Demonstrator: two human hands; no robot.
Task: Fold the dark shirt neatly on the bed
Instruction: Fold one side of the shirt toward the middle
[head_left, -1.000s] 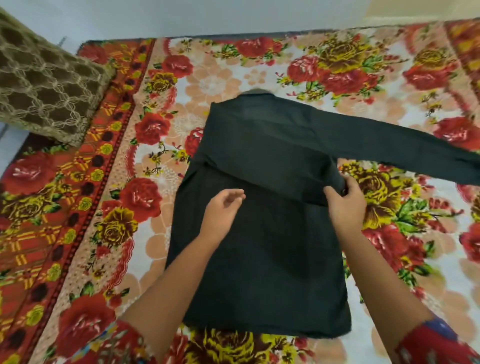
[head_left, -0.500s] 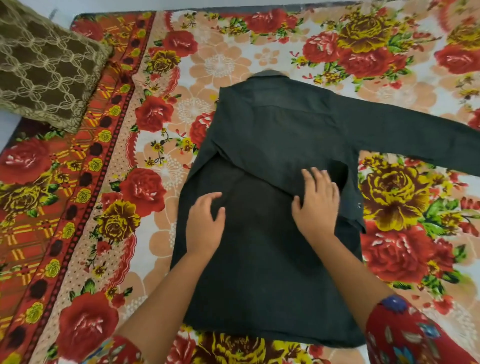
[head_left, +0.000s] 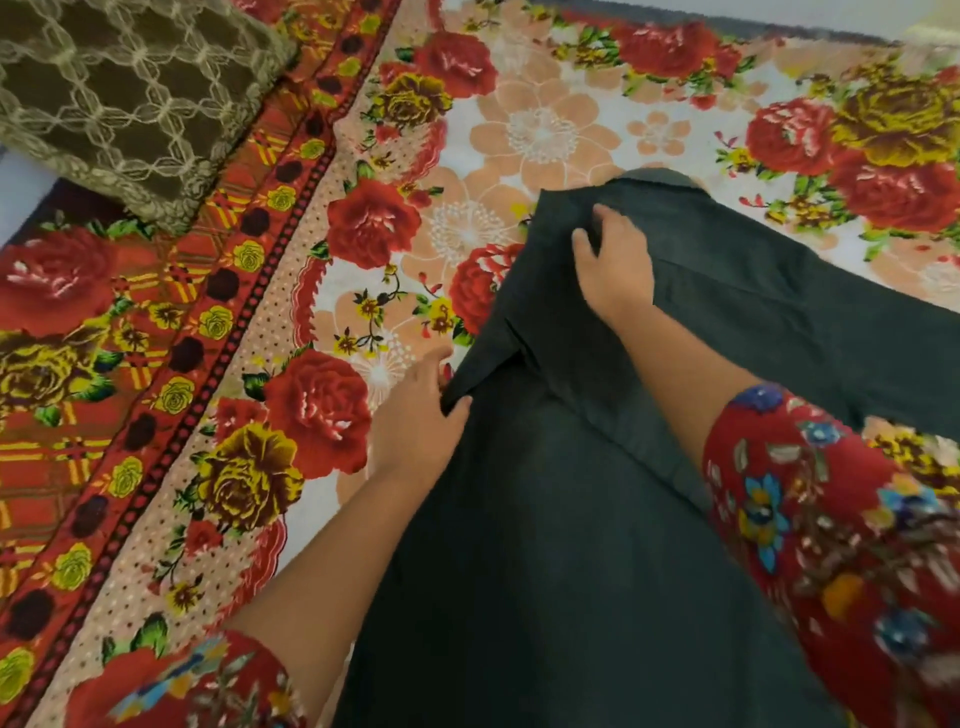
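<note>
The dark shirt (head_left: 545, 519) lies back-up on the floral bedsheet (head_left: 540, 130), its left sleeve folded across the back and its right sleeve stretched out to the right edge of view. My left hand (head_left: 415, 421) pinches the shirt's left edge at the fold, thumb on top of the cloth. My right hand (head_left: 613, 260) rests with fingers bent on the left shoulder, just below the collar; whether it grips the cloth I cannot tell.
A brown cushion with a pale lace pattern (head_left: 130, 88) sits at the top left of the bed. The red patterned border of the sheet (head_left: 104, 415) runs along the left. My red floral sleeves fill the bottom corners.
Both hands left the middle of the shirt. My left hand slid out to the left edge and took hold of it; my right hand reached up to the left shoulder. The view moved closer.
</note>
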